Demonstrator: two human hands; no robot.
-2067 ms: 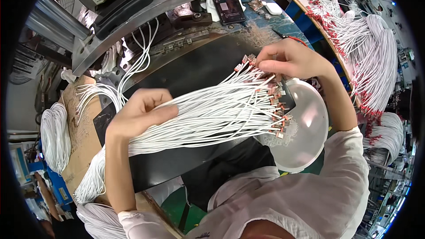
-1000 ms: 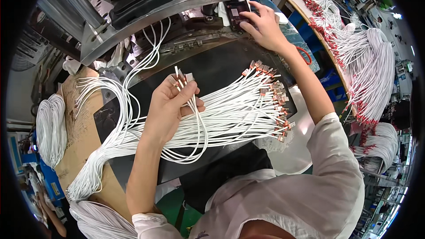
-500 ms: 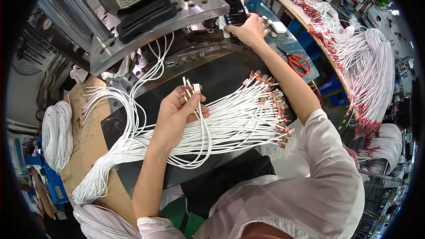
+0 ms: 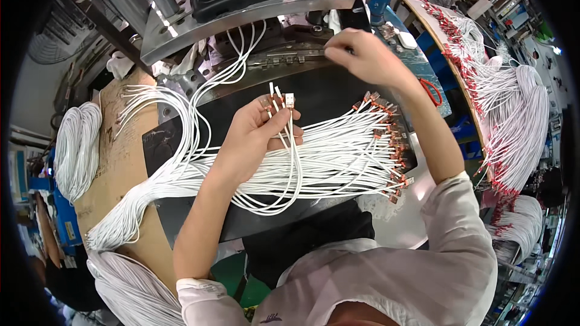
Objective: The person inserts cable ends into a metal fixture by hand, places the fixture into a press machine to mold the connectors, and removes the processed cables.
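Observation:
My left hand [image 4: 257,133] pinches several white USB cables, their metal-ended plugs [image 4: 290,100] with orange bands pointing up. Below the hand the held cables [image 4: 294,172] hang in a loop over a thick bundle of white cables [image 4: 344,157]. That bundle lies across a black mat [image 4: 314,99], its orange-banded plugs [image 4: 393,145] fanned out at the right. Above the far edge of the mat, my right hand [image 4: 368,57] is raised with loosely bent fingers, its thumb a little apart. Nothing shows in it, though its fingertips are partly hidden.
A steel machine plate [image 4: 241,15] on thick posts overhangs the far side, with white cables [image 4: 241,63] running beneath it. A dark phone [image 4: 357,12] is behind my right hand. Red-handled pliers [image 4: 431,93] lie at right. More cable bundles hang left [image 4: 78,151] and right [image 4: 519,121].
My right hand has come off the phone and moved nearer, above the machine's front edge. My left hand keeps its cables. The whole view has shifted slightly.

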